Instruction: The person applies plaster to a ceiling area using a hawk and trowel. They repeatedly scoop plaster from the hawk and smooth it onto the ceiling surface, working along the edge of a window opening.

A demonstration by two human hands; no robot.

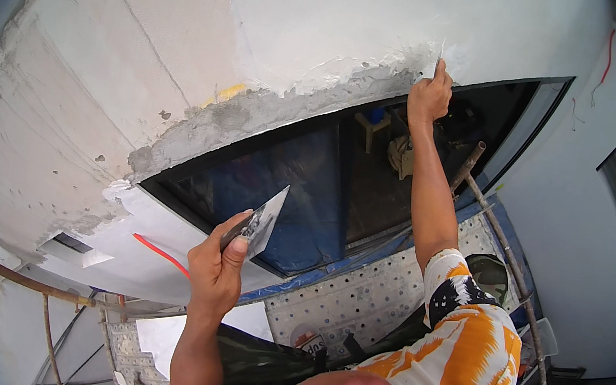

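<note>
My right hand (429,99) reaches up to the wall above the window, its fingers closed on a putty knife (437,63) whose thin blade is at the plaster. Most of its handle is hidden in the fist. Around the blade, the wet white putty (422,49) meets a rough grey cement strip (272,113) along the window's top edge. Lower and to the left, my left hand (215,272) grips a wide steel plastering trowel (267,226), blade tilted up, with grey and white smears on it. That trowel stays apart from the wall, in front of the dark window glass (278,180).
Below me is a perforated scaffold platform (331,310), with scaffold pipes at the left (21,274) and right (502,239). A red conduit (162,252) sticks out of the wall near my left hand. A stool (372,129) stands inside the window opening.
</note>
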